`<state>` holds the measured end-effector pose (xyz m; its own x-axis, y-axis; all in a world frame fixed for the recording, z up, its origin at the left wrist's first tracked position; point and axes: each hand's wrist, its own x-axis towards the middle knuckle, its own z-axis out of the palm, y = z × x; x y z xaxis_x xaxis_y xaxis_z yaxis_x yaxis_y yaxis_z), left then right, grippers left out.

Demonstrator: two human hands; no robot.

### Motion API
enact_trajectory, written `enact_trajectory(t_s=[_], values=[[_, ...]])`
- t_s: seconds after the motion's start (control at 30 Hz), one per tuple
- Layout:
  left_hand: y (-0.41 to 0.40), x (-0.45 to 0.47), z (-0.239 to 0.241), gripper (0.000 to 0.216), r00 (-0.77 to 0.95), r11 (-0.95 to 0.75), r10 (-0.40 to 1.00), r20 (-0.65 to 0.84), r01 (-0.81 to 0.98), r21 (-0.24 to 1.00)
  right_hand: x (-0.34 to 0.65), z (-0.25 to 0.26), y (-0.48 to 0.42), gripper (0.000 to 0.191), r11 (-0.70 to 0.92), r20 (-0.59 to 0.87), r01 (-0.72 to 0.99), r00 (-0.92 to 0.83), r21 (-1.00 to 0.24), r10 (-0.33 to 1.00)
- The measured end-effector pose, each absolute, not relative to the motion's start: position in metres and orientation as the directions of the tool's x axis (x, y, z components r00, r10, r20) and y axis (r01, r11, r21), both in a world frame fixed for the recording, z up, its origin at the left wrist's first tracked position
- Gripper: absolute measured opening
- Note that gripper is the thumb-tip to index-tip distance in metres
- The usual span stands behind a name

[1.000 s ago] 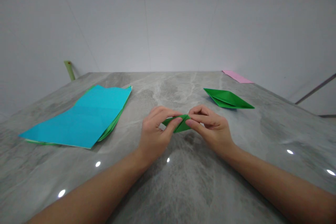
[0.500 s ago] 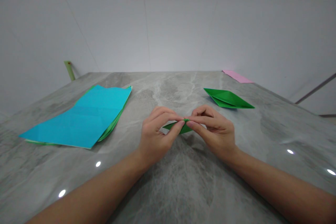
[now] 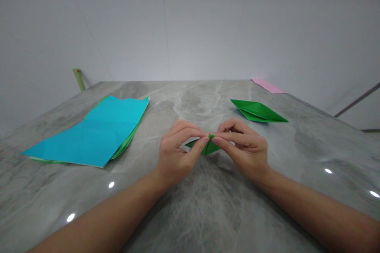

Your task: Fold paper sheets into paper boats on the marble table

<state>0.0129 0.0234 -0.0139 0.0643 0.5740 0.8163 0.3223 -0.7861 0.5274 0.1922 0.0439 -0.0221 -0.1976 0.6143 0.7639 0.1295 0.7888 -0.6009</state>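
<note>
A small piece of folded green paper [image 3: 210,147] is held just above the table by both hands. My left hand [image 3: 180,148] pinches its upper edge between thumb and fingers from the left. From the other side, my right hand [image 3: 245,148] grips the same edge with thumb and forefinger, its other fingers curled. The fingertips nearly meet at the middle and cover much of the upper edge. A pointed end of the paper shows behind the left fingers. Beyond my right hand lies a second folded green paper shape [image 3: 257,111], long and pointed at both ends.
On the left rests a stack of paper with a blue sheet [image 3: 92,130] on top and green sheets beneath. A pink paper [image 3: 269,86] lies at the far right edge of the grey marbled table [image 3: 190,213]. A white wall [image 3: 196,35] stands behind.
The green paper between my fingers has tilted slightly, so more of its lower front face shows. Both hands keep their pinch, and my right hand has shifted very slightly right.
</note>
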Motion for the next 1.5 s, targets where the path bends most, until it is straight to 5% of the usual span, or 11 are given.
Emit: enact_trajectory(t_s=[0.5,0.83,1.1,1.5], values=[[0.025,0.013,-0.019,0.007,-0.052,-0.653,0.735,0.676,0.212,0.727,0.191,-0.022,0.044,0.017,0.770,0.764,0.191,-0.123,-0.608,0.634],[0.032,0.017,-0.023,0.011,-0.293,-0.580,0.788,0.541,-0.063,0.812,0.190,-0.030,0.053,0.008,0.669,0.676,0.109,0.054,-0.736,0.735],[0.041,0.016,-0.022,0.011,-0.414,-0.438,0.865,0.285,-0.343,0.831,0.192,-0.031,0.059,0.024,0.532,0.559,0.172,0.230,-0.829,0.796],[0.040,0.020,-0.009,0.020,-0.482,-0.251,0.876,-0.027,-0.503,0.827,0.185,-0.040,0.065,0.029,0.316,0.274,-0.229,0.197,-0.921,0.941]])
